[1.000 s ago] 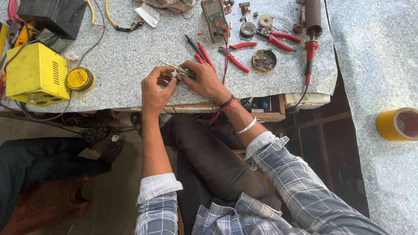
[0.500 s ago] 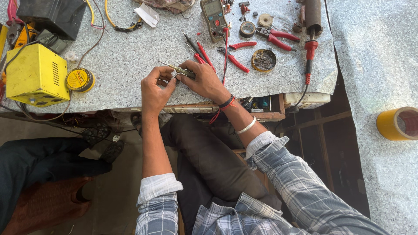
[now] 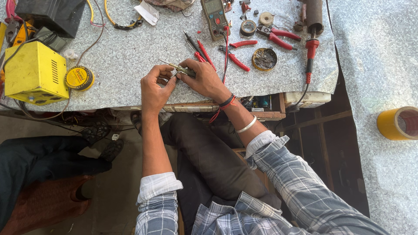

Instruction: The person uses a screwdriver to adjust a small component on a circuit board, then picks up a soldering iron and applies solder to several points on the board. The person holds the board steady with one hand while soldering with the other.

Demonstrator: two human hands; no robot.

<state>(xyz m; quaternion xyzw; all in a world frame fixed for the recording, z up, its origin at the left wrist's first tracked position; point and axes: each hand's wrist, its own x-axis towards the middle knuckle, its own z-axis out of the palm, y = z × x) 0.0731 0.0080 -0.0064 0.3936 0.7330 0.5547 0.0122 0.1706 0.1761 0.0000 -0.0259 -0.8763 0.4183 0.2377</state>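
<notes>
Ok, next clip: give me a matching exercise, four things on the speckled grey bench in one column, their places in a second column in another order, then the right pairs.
Things:
1. yellow metal box with vent slots
2. round tin of dark paste
3. roll of yellow tape
4. thin metal tool

Places:
A. on the separate surface at the far right
B. held between the left hand and the right hand
C. at the bench's left edge, beside a round solder spool
D. right of the red-handled pliers

Pairs: 1-C, 2-D, 3-A, 4-B
</notes>
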